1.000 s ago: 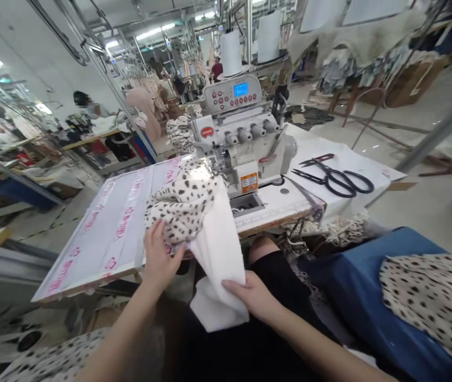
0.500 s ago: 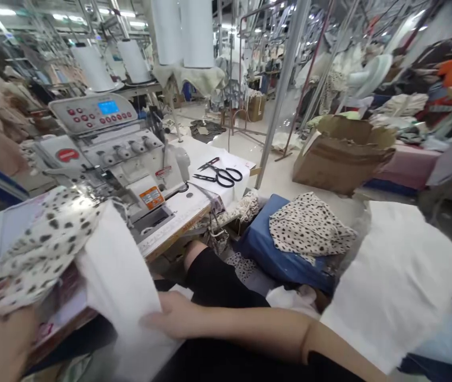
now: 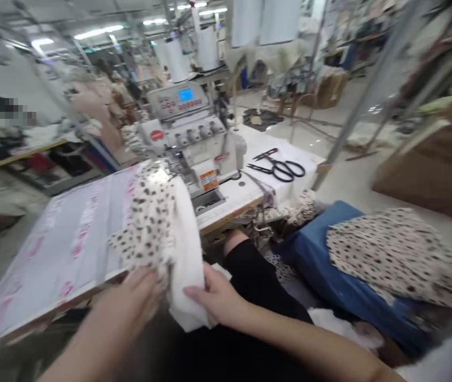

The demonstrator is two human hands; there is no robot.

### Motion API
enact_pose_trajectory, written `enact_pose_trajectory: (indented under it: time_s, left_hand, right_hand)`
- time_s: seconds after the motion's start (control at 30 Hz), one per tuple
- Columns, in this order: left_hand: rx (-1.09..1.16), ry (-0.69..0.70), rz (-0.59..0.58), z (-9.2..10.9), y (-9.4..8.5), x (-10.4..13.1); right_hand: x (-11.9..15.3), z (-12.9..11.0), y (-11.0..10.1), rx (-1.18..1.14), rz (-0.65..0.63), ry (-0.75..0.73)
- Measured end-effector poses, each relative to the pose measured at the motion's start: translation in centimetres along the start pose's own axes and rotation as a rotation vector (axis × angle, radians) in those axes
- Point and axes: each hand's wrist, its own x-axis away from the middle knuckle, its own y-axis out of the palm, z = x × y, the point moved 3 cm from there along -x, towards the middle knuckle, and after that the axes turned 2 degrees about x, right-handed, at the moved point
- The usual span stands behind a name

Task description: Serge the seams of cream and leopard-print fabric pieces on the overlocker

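Observation:
A cream fabric piece with dark spots (image 3: pixel 150 217) runs from the needle area of an overlock sewing machine (image 3: pixel 194 132) down over the table's front edge. Along its right side lies a strip of white fabric (image 3: pixel 188 249). My left hand (image 3: pixel 140 289), blurred, is closed on the lower end of the spotted fabric. My right hand (image 3: pixel 220 297) pinches the white fabric, thumb on top and fingers behind it. Between the hands the two layers lie side by side; their far ends are hidden at the machine.
Black scissors (image 3: pixel 284 171) and small thread snips (image 3: pixel 266 154) lie on the white tabletop right of the machine. More spotted fabric (image 3: pixel 393 249) rests on a blue covered pile (image 3: pixel 329 217) at my right. A metal pole (image 3: pixel 363 101) rises beyond the table corner.
The view has swung left, so the machine now sits nearer the middle. My left hand has come closer to my right hand, and the spotted and white fabrics now hang together between them.

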Motion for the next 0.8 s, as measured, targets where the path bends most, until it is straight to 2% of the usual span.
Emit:
enact_pose_trajectory:
  time_s: [0.07, 0.23, 0.37, 0.5, 0.6, 0.8]
  left_hand:
    - [-0.052, 0.025, -0.024, 1.4, 0.8, 0.7]
    - [-0.012, 0.004, 0.096, 3.6, 1.8, 1.5]
    - [0.178, -0.140, 0.023, 3.4, 1.6, 1.8]
    - [0.346, -0.262, 0.027, 3.5, 0.2, 1.7]
    - [0.366, -0.268, 0.008, 4.0, -0.4, 1.4]
    - [0.406, -0.298, -0.049, 3.9, 1.5, 1.4]
  right_hand:
    - [0.6, -0.7, 0.1, -0.015, -0.021, -0.019]
    - [1.9, -2.3, 0.0, 0.049, -0.103, 0.008]
    - [2.3, -3.4, 0.1, 0.164, -0.076, -0.094]
    - [2.7, -2.9, 0.5, 0.130, -0.071, 0.002]
    - [3.0, -2.7, 0.7, 0.100, -0.075, 0.036]
    - [3.4, -3.1, 0.3, 0.118, -0.062, 0.024]
